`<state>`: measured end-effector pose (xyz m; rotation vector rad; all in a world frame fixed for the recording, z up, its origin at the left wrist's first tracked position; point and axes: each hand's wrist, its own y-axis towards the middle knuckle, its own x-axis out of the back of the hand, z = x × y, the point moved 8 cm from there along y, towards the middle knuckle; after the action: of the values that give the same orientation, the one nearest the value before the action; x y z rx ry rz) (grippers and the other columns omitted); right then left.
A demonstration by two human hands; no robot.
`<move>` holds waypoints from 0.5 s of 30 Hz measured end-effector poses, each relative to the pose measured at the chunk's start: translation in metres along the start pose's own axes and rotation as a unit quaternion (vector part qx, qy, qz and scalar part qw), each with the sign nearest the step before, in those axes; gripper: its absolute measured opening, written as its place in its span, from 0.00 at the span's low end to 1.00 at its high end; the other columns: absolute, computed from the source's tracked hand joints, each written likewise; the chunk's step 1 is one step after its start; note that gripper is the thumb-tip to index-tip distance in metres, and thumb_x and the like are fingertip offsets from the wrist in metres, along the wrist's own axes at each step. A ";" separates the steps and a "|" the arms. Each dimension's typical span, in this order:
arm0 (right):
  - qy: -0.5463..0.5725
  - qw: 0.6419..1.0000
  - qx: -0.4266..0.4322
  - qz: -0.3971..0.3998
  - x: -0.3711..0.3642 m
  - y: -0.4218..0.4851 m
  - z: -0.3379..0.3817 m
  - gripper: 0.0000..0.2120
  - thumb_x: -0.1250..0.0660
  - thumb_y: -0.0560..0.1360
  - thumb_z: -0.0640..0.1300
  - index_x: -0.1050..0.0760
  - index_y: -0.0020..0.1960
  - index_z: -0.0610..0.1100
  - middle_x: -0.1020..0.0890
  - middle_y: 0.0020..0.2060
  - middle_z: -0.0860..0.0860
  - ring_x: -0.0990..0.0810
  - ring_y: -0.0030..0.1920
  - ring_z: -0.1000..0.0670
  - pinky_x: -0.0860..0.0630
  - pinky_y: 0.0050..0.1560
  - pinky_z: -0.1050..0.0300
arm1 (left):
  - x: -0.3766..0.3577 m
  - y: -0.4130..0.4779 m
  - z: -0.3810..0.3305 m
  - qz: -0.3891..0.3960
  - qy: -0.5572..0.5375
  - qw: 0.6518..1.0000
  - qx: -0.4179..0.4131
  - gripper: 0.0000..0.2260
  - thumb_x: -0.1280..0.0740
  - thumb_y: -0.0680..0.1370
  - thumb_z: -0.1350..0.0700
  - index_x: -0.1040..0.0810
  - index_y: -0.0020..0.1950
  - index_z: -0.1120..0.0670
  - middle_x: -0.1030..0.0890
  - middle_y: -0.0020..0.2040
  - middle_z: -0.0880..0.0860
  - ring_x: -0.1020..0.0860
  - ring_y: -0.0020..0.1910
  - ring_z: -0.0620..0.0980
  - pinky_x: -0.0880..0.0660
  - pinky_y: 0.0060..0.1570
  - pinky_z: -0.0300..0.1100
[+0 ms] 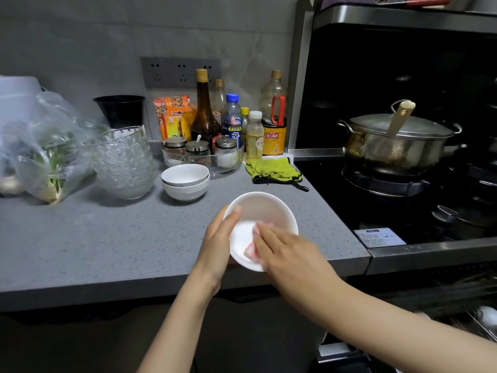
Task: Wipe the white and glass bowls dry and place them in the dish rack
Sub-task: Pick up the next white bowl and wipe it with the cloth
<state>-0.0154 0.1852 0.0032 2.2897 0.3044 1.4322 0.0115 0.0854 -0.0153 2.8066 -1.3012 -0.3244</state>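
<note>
My left hand (219, 239) grips a white bowl (265, 211) by its left rim, thumb over the edge, holding it tilted above the counter's front edge. Inside the bowl my right hand (285, 247) presses a pink and white cloth (250, 250) against the lower wall; most of the cloth is hidden under my fingers. Two more white bowls (185, 181) sit stacked on the grey counter behind. A stack of several patterned glass bowls (122, 162) stands to their left. A wire rack (484, 323) with a white dish shows at the lower right edge.
Sauce bottles and spice jars (204, 149) crowd the back of the counter. A green cloth (274, 170) lies beside the black stove, where a steel pot (395, 141) sits on a burner. A plastic bag of greens (45, 154) lies at the left.
</note>
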 end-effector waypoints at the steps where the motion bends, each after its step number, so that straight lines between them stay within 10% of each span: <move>1: 0.018 0.999 0.008 -0.028 0.007 0.000 0.005 0.16 0.33 0.67 0.44 0.16 0.51 0.39 0.15 0.49 0.44 0.15 0.41 0.50 0.24 0.32 0.62 | 0.001 -0.001 0.001 -0.007 -0.007 1.000 0.000 0.14 0.41 0.81 0.51 0.21 0.59 0.55 0.16 0.52 0.53 0.18 0.50 0.47 0.23 0.45 0.35; 4: 0.114 0.990 0.039 -0.079 0.019 -0.001 0.013 0.18 0.40 0.69 0.37 0.18 0.54 0.41 0.16 0.53 0.46 0.15 0.42 0.50 0.24 0.28 0.61 | 0.001 -0.004 0.008 -0.013 -0.039 0.999 0.028 0.15 0.41 0.80 0.50 0.21 0.59 0.56 0.16 0.51 0.54 0.18 0.51 0.49 0.23 0.46 0.39; 9: 0.057 0.998 0.013 -0.031 -0.009 0.005 -0.001 0.31 0.26 0.64 0.46 0.24 0.64 0.36 0.22 0.62 0.41 0.21 0.62 0.43 0.23 0.59 0.49 | -0.002 -0.005 0.011 -0.008 -0.038 0.999 0.036 0.17 0.42 0.81 0.50 0.22 0.62 0.57 0.17 0.56 0.54 0.19 0.56 0.49 0.25 0.56 0.44; 15: 0.066 0.994 -0.002 -0.091 0.019 0.007 0.005 0.23 0.50 0.73 0.42 0.16 0.51 0.41 0.15 0.50 0.47 0.15 0.46 0.50 0.24 0.33 0.61 | 0.003 -0.004 0.008 -0.032 -0.035 0.999 0.019 0.19 0.40 0.80 0.45 0.22 0.63 0.55 0.17 0.56 0.54 0.19 0.57 0.50 0.25 0.61 0.49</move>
<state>-0.0030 0.1856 0.0202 2.1069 0.5347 1.4885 0.0144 0.0857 -0.0245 2.8992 -1.2444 -0.4081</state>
